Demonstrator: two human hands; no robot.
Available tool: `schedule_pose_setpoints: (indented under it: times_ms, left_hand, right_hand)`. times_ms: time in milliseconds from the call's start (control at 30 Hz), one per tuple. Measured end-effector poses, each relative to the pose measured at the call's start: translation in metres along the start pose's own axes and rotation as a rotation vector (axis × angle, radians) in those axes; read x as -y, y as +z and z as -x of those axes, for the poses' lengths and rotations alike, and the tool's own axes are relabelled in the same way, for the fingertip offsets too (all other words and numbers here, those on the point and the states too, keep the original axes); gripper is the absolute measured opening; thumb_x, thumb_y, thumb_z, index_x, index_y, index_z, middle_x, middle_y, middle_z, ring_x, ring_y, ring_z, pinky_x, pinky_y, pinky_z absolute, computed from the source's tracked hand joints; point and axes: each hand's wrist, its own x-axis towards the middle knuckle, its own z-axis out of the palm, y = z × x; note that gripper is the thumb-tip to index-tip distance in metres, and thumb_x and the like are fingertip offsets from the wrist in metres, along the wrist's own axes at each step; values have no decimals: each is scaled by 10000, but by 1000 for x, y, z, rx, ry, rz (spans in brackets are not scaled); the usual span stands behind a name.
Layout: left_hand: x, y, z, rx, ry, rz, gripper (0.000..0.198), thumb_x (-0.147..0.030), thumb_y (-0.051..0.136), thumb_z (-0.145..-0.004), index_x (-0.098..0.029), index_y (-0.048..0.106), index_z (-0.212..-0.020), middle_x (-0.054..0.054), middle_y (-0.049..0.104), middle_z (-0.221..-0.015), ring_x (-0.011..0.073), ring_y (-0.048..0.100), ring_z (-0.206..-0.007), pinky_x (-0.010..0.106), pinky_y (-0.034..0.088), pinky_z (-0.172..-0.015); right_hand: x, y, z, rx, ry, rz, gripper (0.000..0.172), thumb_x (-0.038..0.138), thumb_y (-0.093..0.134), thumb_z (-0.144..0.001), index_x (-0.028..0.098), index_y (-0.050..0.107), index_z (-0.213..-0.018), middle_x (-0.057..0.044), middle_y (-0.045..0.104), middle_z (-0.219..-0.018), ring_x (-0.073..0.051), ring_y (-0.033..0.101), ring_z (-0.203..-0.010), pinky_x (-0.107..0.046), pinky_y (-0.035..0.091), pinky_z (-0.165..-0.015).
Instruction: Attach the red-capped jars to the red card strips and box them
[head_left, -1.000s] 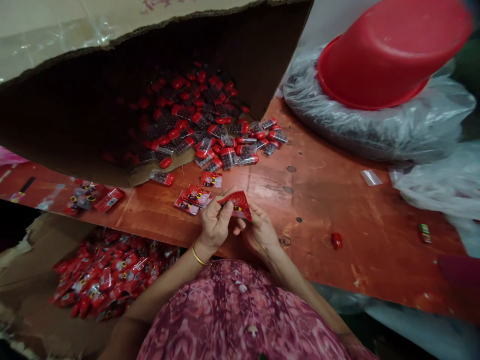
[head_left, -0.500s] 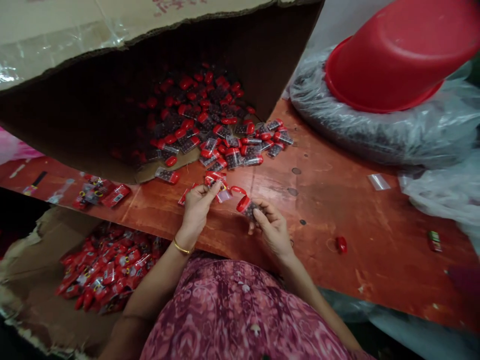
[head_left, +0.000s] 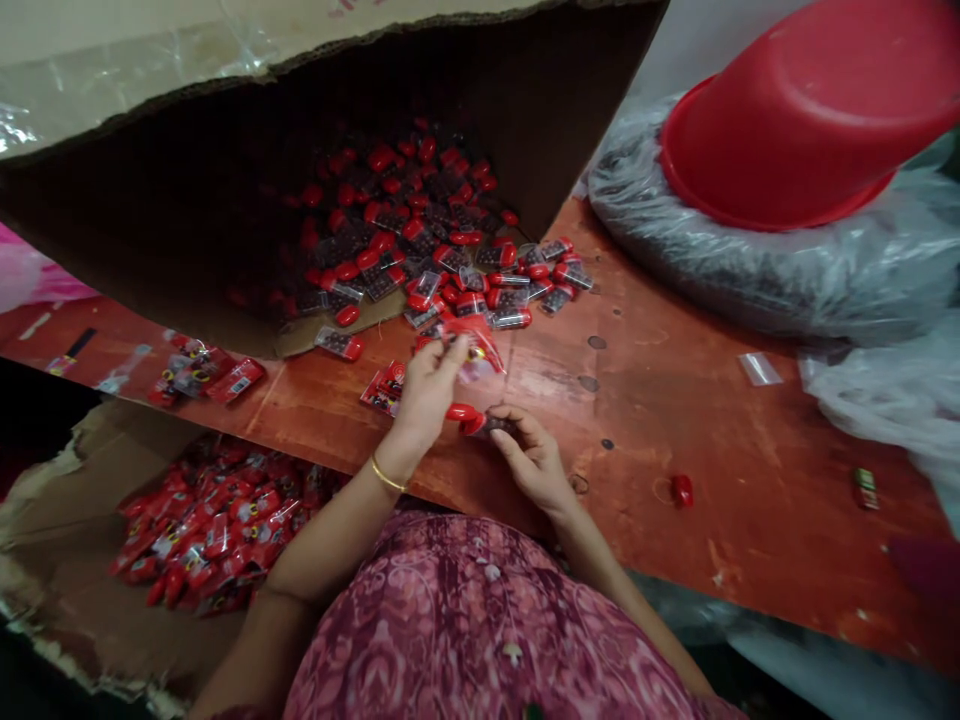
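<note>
**Both hands closed on small red packs at the edge of the spill**

From my remote seat, the head camera looks down over a pink patterned garment (head_left: 480, 620) at two bare hands working close together on an orange-red surface (head_left: 675, 560). The left hand (head_left: 429, 392), with a gold bangle (head_left: 386, 475) at its wrist, is narrowly closed, its fingers pinching a red printed sachet (head_left: 474, 348) with a clear section. The right hand (head_left: 531, 458) is also narrow, thumb and fingers holding a small clear tube with a red cap (head_left: 476, 424), which lies just below the sachet. The two hands are near each other, but I can't tell whether the tube touches the sachet.

Just past the hands, more clear red-capped tubes (head_left: 480, 290) spill from a cardboard carton (head_left: 150, 230) lying on its side across the surface. A few printed sachets (head_left: 382, 390) lie beside the left hand, and others (head_left: 236, 380) sit further left. Below the surface edge, a heap of red sachets (head_left: 217, 525) lies on torn cardboard. A single red cap (head_left: 682, 490) sits well right of the hands. At upper right, a tilted red plastic basin (head_left: 802, 120) rests on a bulging clear bag (head_left: 720, 270).
</note>
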Motion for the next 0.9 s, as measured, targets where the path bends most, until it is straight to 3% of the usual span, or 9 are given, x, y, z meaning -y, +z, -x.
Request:
schedule_pose_setpoints:
  times_ms: [100,200,367,567,767,900]
  left_hand:
    - [1,6,-1,117,94,-391,323,-352,618,-764,-182,458,-541,-55,406,-503,94,353,-509,248,263,-527]
    - [9,6,-2,146,53,-518,330,-265,569,-798,-187,399,-527,-60,361,-496,97,323,-508,254,230,-521]
    - [21,9,5,134,-40,-273,278,-310,523,-827,-191,424,-596,-56,387,-547,97,349,-522,237,266,-509]
    - [32,15,22,79,-152,49,325,-453,608,-752,-187,470,-626,-64,419,-539,75,344,-480,213,278,-467]
    - [39,23,37,5,-159,30,339,-514,604,-746,-197,507,-678,-61,466,-542,72,371,-450,208,288,-442]
    - [31,29,31,29,-288,140,357,-534,609,-734,-204,485,-677,-82,414,-481,62,319,-380,212,242,-401]
  right_hand:
    - [-3,3,-1,-63,-79,35,202,369,577,-831,232,610,-976,-17,658,-867,-141,615,-782,-260,513,-716]
    - [-4,6,-1,-144,-103,21,189,334,566,-842,235,615,-995,-12,660,-863,-128,612,-753,-247,508,-695]
    - [1,12,4,-176,-87,16,177,327,570,-836,214,634,-956,-7,646,-798,-124,591,-685,-241,493,-641]
    - [11,18,17,-179,40,-58,185,362,560,-840,231,631,-951,7,632,-729,-126,589,-595,-262,499,-600]
    - [-3,28,14,-188,191,-257,294,490,619,-759,215,623,-863,10,621,-663,-134,582,-588,-255,515,-556]
    - [-3,25,3,-153,226,-392,306,488,664,-724,227,614,-876,18,635,-710,-101,567,-542,-225,517,-519]
